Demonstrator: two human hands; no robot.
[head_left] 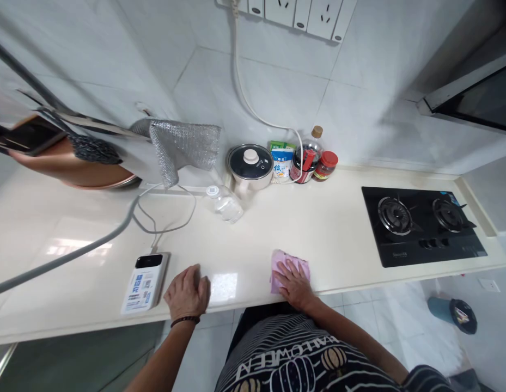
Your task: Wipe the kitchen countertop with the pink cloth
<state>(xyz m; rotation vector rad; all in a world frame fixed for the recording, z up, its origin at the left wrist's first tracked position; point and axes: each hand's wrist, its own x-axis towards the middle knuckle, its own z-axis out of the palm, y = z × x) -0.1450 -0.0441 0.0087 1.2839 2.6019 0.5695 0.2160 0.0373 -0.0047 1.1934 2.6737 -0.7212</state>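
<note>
My right hand lies on a pink cloth near the counter's front edge, its fingers spread flat and pressing on it. My left hand rests on the counter with the fingers curled under in a loose fist, and nothing shows in it. Just left of that hand is a white power bank with a dark display and a cable plugged into its far end. The cream countertop lies under both hands.
Along the wall stand a clear bottle, a lidded electric pot, a salt bag, a dark sauce bottle and a red-lidded jar. A black gas stove is at right. A grey tube crosses the left side.
</note>
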